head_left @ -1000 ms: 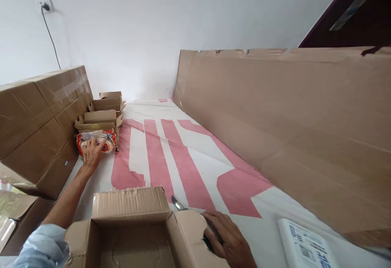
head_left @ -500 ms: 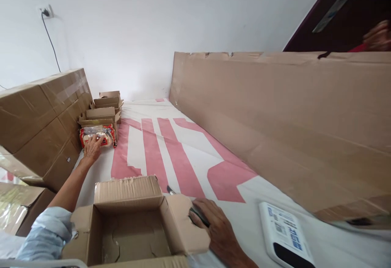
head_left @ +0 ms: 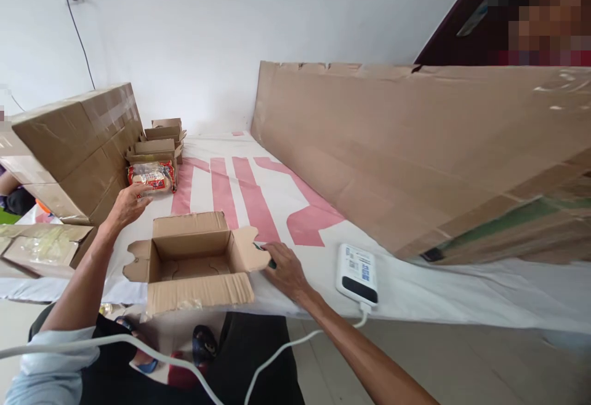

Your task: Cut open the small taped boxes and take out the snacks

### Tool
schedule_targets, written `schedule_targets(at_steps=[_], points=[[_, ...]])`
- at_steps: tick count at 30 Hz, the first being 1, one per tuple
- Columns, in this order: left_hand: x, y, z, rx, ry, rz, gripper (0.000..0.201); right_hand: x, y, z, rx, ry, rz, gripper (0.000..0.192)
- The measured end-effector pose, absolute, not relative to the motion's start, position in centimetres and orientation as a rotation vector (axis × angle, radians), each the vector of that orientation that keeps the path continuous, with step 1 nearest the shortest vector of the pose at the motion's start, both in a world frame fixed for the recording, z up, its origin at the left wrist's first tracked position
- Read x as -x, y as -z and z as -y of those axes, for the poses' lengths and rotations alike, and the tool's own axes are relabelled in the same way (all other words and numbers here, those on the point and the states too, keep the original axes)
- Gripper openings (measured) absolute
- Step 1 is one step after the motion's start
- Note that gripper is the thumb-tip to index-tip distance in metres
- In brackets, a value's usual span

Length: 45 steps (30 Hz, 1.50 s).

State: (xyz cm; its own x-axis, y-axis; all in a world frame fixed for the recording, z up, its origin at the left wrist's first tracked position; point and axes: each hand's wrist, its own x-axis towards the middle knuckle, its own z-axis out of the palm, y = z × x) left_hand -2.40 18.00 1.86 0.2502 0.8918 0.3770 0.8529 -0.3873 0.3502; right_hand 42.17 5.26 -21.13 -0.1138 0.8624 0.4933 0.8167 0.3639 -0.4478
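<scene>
An opened cardboard box [head_left: 198,248] stands at the front edge of the cloth-covered table, its flaps folded outward. My right hand [head_left: 287,272] is closed beside its right flap, around a dark-handled box cutter [head_left: 271,261] mostly hidden by my fingers and the flap. Farther left, my left hand [head_left: 130,204] reaches over the table with fingers stretched out and apart. Its fingertips are at the near edge of a clear and red plastic food packet [head_left: 152,177]; whether they touch it I cannot tell. Behind the packet, several small open cartons [head_left: 157,146] stand in a row.
Large taped cartons [head_left: 87,152] line the left side. A tall cardboard sheet [head_left: 392,146] stands along the right. A white power bank [head_left: 357,272] lies right of my right hand, its white cable [head_left: 295,346] crossing in front. Another person [head_left: 549,23] is behind the sheet.
My left hand has drawn back from the top of the packet to its near edge. My right hand stays by the box flap with the box cutter. The view has shifted, showing more floor.
</scene>
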Motion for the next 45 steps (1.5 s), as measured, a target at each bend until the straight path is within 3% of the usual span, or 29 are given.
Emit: schedule_targets(at_steps=[4, 9, 14, 20, 26, 32, 39, 45], points=[[0.0, -2.3, -9.3, -2.387, -0.772, -1.464, 0.049, -41.8, 21.0, -5.3, 1.463, -0.04, 1.955, 0.02], [-2.2, 1.0, 0.2, -2.543, -0.454, -1.364, 0.055, -41.4, 21.0, -5.5, 1.47, 0.013, 1.978, 0.017], [-2.6, 4.7, 4.4, -2.869, -0.406, -1.342, 0.038, -41.4, 20.8, -5.7, 1.479, 0.016, 2.017, 0.012], [-2.0, 6.0, 5.9, -2.965, -0.44, -1.277, 0.023, -41.2, 20.4, -5.6, 1.5, 0.078, 2.025, 0.01], [-1.5, 5.6, 3.9, -2.988, -0.393, -1.31, 0.006, -41.1, 21.3, -6.1, 1.461, 0.1, 2.004, 0.014], [0.2, 2.8, -2.6, -2.948, -0.271, -1.504, 0.004, -41.4, 21.9, -6.4, 1.386, 0.093, 1.982, 0.016], [4.3, -1.6, -13.8, -2.75, -0.154, -1.852, 0.025, -41.4, 21.6, -6.3, 1.365, 0.124, 1.986, 0.013], [6.3, -2.0, -18.7, -2.593, -0.187, -2.09, 0.033, -41.4, 21.8, -6.4, 1.357, 0.13, 1.982, 0.013]])
